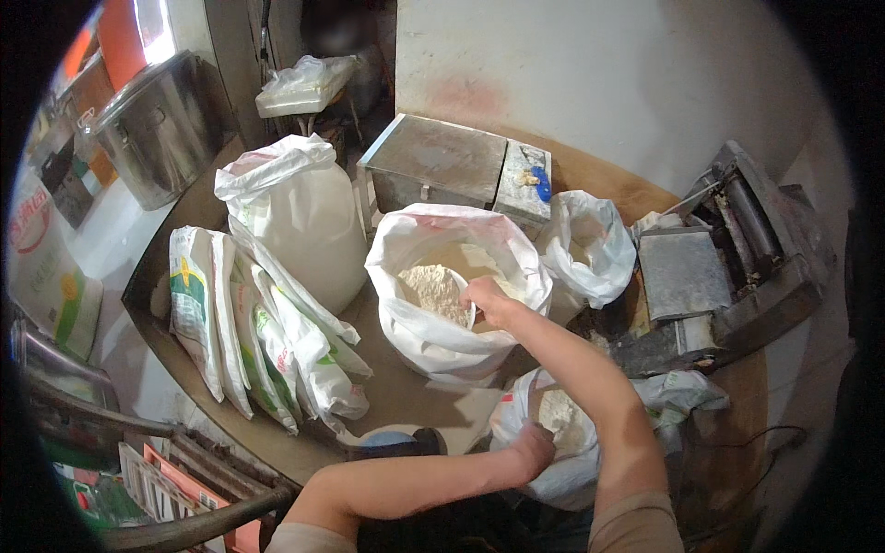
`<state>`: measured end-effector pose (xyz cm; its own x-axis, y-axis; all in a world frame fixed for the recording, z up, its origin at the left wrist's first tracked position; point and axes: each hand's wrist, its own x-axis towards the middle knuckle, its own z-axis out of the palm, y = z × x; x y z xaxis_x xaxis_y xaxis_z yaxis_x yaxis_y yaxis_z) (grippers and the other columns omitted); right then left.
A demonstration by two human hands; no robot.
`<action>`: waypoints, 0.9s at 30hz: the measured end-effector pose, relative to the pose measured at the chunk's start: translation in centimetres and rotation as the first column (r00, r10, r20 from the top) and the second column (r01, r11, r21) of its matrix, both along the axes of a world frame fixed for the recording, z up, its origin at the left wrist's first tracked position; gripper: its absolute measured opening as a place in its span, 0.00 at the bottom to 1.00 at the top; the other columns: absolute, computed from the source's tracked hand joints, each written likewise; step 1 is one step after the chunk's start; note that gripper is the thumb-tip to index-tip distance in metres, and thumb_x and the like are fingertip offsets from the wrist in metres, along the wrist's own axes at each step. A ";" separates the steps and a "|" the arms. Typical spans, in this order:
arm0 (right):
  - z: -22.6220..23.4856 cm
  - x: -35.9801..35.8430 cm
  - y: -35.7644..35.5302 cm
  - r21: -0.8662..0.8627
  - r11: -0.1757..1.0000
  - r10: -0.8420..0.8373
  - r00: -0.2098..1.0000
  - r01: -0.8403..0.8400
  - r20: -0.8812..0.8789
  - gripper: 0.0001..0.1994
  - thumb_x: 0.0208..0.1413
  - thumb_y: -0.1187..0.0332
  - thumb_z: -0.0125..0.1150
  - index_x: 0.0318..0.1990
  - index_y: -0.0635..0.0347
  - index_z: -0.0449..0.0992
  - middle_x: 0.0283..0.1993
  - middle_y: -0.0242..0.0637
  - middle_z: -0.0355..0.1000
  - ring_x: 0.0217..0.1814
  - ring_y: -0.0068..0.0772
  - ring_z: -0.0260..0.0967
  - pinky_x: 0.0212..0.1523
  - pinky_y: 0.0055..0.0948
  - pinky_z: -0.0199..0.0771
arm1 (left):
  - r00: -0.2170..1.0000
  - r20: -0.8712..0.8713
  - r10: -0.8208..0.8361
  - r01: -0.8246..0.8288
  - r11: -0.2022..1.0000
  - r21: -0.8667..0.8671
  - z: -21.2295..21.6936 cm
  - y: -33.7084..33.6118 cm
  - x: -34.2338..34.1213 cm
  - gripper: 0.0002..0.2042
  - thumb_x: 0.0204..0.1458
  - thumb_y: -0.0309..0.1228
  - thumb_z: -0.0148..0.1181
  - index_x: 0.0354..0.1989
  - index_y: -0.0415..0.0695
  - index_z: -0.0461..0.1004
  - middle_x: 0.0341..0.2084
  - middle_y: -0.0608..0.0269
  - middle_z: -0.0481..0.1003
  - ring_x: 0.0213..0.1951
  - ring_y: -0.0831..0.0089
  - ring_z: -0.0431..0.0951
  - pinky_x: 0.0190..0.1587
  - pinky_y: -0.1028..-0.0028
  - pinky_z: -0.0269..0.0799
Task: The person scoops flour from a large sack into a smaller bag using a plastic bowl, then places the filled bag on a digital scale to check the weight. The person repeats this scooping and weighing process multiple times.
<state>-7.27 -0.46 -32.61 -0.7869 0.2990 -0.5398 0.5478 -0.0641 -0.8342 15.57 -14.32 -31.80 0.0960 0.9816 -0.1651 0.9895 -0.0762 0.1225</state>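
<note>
My right hand (487, 302) reaches into a large open white sack (415, 336) and grips the rim of a white bowl (473, 313) heaped with pale flour (429, 288). More flour shows inside the sack behind the bowl. Lower down, my left hand (532, 452) is closed at the edge of a smaller white plastic bag (562, 484), which also has flour in it. My right forearm passes over part of that bag and hides it.
Several folded sacks (235, 323) lean left of the large sack, before a full white sack (304, 230). Behind stands a metal box (433, 161). A white bag (590, 244) and a roller machine (728, 249) are at right. A steel pot (161, 129) is far left.
</note>
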 end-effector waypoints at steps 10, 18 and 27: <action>2.5 2.8 0.6 -0.212 0.924 -0.342 0.935 0.317 -0.092 0.10 0.39 0.78 0.53 0.32 0.74 0.69 0.33 0.47 0.67 0.31 0.46 0.72 0.33 0.53 0.83 | 0.999 -0.031 0.041 -0.044 0.995 -0.090 -2.7 0.5 -0.1 0.09 0.51 0.33 0.55 0.36 0.47 0.80 0.36 0.61 0.78 0.38 0.61 0.78 0.36 0.60 0.69; 6.1 5.3 -0.7 -0.305 0.852 -0.483 0.863 0.425 -0.148 0.13 0.39 0.77 0.54 0.35 0.76 0.68 0.35 0.51 0.69 0.36 0.51 0.75 0.36 0.53 0.83 | 0.999 0.023 0.043 -0.039 0.989 -0.139 -1.9 0.6 -0.4 0.08 0.50 0.32 0.56 0.35 0.46 0.80 0.36 0.60 0.78 0.40 0.63 0.79 0.36 0.62 0.70; 7.3 6.5 -1.2 -0.380 0.806 -0.534 0.835 0.453 -0.137 0.20 0.35 0.77 0.53 0.41 0.74 0.66 0.35 0.51 0.68 0.34 0.54 0.74 0.34 0.56 0.82 | 0.999 0.034 0.009 -0.001 0.976 -0.220 -1.8 0.4 -0.3 0.12 0.50 0.33 0.58 0.42 0.45 0.80 0.44 0.55 0.77 0.45 0.58 0.77 0.42 0.57 0.67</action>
<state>-0.74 -1.62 -25.35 -0.6905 0.5234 -0.4994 0.1665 -0.5568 -0.8138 15.29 -13.89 -33.58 0.1005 0.9223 -0.3732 0.9847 -0.0387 0.1697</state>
